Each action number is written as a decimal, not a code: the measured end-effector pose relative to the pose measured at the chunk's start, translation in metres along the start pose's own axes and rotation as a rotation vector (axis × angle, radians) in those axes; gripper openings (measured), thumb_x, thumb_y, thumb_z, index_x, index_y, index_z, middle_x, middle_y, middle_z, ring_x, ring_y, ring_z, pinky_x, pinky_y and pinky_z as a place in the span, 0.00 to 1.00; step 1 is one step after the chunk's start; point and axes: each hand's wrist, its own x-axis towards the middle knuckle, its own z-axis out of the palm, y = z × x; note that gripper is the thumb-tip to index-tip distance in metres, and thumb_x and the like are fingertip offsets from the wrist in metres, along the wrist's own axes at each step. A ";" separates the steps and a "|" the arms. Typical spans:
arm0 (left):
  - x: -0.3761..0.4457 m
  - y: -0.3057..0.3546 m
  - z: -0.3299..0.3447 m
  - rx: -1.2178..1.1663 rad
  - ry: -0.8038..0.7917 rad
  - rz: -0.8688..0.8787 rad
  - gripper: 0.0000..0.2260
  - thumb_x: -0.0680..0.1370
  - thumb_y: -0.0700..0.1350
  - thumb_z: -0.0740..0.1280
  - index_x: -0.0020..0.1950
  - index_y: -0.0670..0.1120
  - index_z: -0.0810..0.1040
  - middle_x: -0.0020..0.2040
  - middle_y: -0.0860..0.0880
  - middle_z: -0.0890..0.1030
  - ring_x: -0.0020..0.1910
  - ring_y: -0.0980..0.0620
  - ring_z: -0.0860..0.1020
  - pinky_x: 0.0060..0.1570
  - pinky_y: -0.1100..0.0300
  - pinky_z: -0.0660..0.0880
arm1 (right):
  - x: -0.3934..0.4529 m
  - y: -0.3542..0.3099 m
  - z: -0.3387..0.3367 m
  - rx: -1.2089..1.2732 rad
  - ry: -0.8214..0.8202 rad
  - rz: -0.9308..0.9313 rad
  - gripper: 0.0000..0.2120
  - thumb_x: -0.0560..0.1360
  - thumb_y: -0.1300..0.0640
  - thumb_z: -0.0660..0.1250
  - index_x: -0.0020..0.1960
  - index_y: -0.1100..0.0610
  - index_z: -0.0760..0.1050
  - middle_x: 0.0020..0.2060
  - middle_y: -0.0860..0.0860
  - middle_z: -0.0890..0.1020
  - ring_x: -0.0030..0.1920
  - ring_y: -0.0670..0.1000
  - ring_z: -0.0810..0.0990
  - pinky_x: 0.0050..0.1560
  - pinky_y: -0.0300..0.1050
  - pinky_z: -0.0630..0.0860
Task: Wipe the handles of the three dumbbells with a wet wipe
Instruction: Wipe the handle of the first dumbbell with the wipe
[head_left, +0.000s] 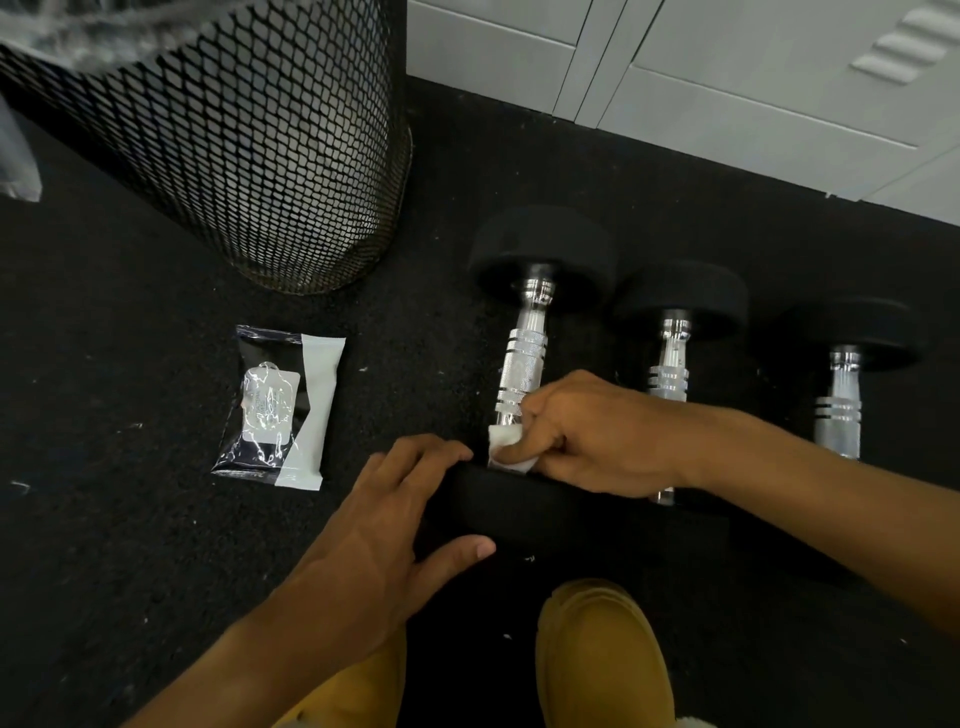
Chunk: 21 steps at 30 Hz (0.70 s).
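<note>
Three black dumbbells with chrome handles lie side by side on the dark floor: the left dumbbell (524, 364), the middle dumbbell (670, 364) and the right dumbbell (839, 410). My right hand (587, 431) presses a white wet wipe (506, 449) against the near end of the left dumbbell's handle. My left hand (395, 525) rests with spread fingers on that dumbbell's near black head (519, 509). My right forearm hides the near part of the middle dumbbell.
A black-and-white wet wipe pack (278, 408) lies on the floor to the left. A black mesh waste bin (249, 145) stands behind it. Grey lockers (727, 78) line the back. A yellow shoe (597, 654) is at the bottom.
</note>
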 end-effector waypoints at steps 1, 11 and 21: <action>0.000 0.001 0.001 0.002 0.001 -0.001 0.26 0.69 0.68 0.60 0.64 0.62 0.62 0.61 0.63 0.65 0.59 0.55 0.69 0.58 0.57 0.71 | -0.001 0.001 0.000 -0.007 0.005 0.005 0.15 0.75 0.61 0.65 0.59 0.49 0.79 0.36 0.49 0.76 0.38 0.43 0.71 0.43 0.22 0.61; -0.002 -0.004 0.000 -0.014 -0.002 -0.024 0.27 0.69 0.70 0.58 0.65 0.63 0.61 0.63 0.62 0.65 0.61 0.56 0.68 0.60 0.58 0.69 | 0.017 0.008 0.009 -0.532 0.459 0.193 0.17 0.65 0.65 0.74 0.52 0.65 0.78 0.35 0.59 0.77 0.27 0.58 0.77 0.23 0.46 0.73; -0.002 -0.003 -0.002 -0.016 -0.017 -0.025 0.26 0.70 0.68 0.59 0.65 0.62 0.61 0.62 0.63 0.65 0.61 0.56 0.68 0.60 0.59 0.69 | 0.029 0.007 -0.012 -0.339 0.332 0.175 0.13 0.77 0.58 0.57 0.52 0.59 0.79 0.43 0.55 0.74 0.43 0.56 0.77 0.42 0.53 0.77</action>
